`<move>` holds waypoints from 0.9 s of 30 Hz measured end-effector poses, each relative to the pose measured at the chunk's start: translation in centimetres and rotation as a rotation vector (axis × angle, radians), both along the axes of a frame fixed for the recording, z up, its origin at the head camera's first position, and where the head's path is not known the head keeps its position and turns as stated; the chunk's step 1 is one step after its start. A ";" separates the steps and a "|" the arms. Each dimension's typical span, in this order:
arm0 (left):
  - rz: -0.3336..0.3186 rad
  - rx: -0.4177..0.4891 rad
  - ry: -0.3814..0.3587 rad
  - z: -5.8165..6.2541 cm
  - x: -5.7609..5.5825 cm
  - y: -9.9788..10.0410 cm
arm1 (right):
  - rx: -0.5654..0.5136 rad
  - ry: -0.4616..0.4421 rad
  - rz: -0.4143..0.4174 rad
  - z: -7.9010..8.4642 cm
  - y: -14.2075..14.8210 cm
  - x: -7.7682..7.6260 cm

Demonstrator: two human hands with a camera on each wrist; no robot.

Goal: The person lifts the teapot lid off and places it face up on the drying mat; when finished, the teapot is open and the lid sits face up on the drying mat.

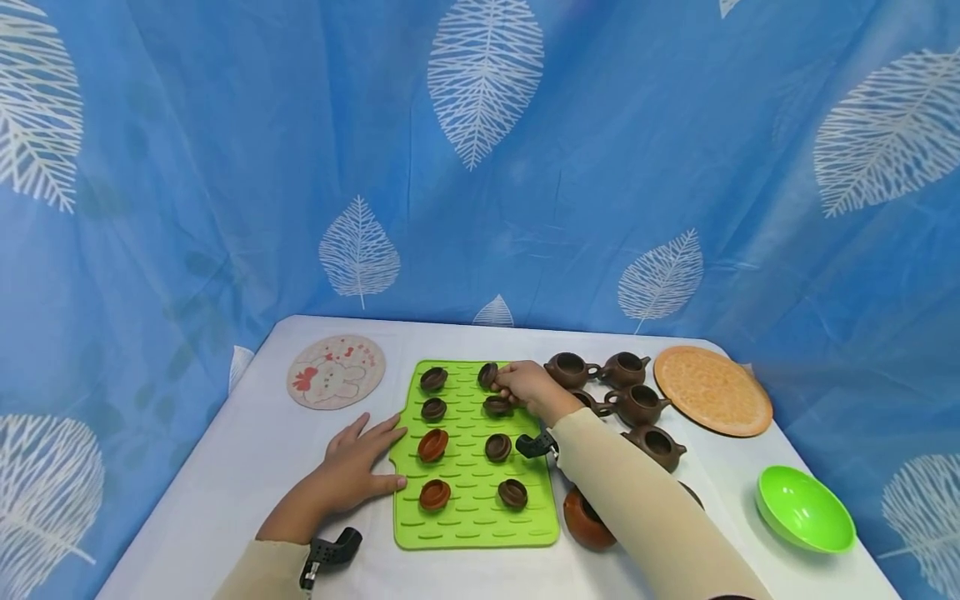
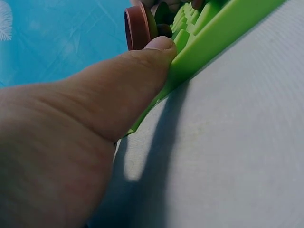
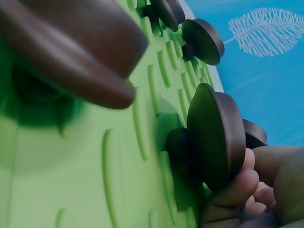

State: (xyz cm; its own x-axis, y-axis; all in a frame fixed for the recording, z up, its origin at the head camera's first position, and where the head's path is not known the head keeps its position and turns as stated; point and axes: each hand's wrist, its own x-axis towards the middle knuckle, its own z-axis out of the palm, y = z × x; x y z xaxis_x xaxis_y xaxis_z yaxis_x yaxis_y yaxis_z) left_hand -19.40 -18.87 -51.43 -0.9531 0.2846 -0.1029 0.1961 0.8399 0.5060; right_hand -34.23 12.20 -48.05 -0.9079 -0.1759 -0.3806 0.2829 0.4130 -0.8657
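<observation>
A lime-green ribbed mat (image 1: 472, 533) carries several small teapot lids in two columns, knobs down. Most are dark brown; two in the left column, such as this reddish lid (image 1: 435, 495), are lighter. My right hand (image 1: 531, 387) pinches the dark brown lid (image 1: 487, 375) at the far end of the right column; in the right wrist view this lid (image 3: 255, 134) is mostly hidden behind a nearer lid (image 3: 216, 135). My left hand (image 1: 358, 467) lies with spread fingers at the mat's left edge, its thumb (image 2: 142, 61) against the rim.
Several lidless brown teapots (image 1: 568, 369) stand right of the mat, partly hidden by my right forearm, with a reddish teapot (image 1: 588, 521) nearer. Farther right are a round orange-tan mat (image 1: 712, 390) and a green bowl (image 1: 805, 508). A rabbit-print round mat (image 1: 336, 373) lies back left.
</observation>
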 end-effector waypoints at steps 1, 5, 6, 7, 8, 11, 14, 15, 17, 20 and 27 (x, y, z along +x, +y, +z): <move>-0.001 0.001 0.002 0.0 -0.1 0.0 | -0.006 -0.003 -0.004 0.0 0.0 -0.1; 0.001 0.007 -0.006 0.1 0.0 0.1 | -0.022 -0.026 -0.011 -0.3 0.1 -0.2; 0.002 0.007 -0.010 0.0 0.0 0.1 | -0.027 -0.035 -0.015 -0.3 0.1 -0.2; 0.004 0.007 -0.013 -0.1 0.0 0.1 | -0.036 -0.043 -0.022 -0.4 0.1 -0.2; 0.003 0.006 -0.013 -0.1 0.0 0.2 | -0.045 -0.053 -0.031 -0.4 0.1 -0.2; 0.001 0.011 -0.011 -0.2 0.0 0.2 | -0.067 -0.067 -0.064 -0.1 0.1 -0.2; -0.002 0.015 -0.007 -0.3 0.0 0.3 | -0.066 -0.063 -0.091 0.4 0.0 0.0; 0.000 0.011 -0.010 -0.3 0.0 0.3 | -0.038 -0.041 -0.083 0.6 -0.1 0.2; 0.001 0.005 -0.013 -0.3 0.1 0.1 | 0.072 0.027 -0.060 1.0 -0.3 0.5; 0.004 -0.002 -0.015 -0.4 0.0 0.1 | 0.270 0.169 -0.023 1.7 -0.2 0.9; 0.008 -0.001 -0.005 -0.5 0.1 0.0 | 0.335 0.260 0.001 4.4 0.8 2.3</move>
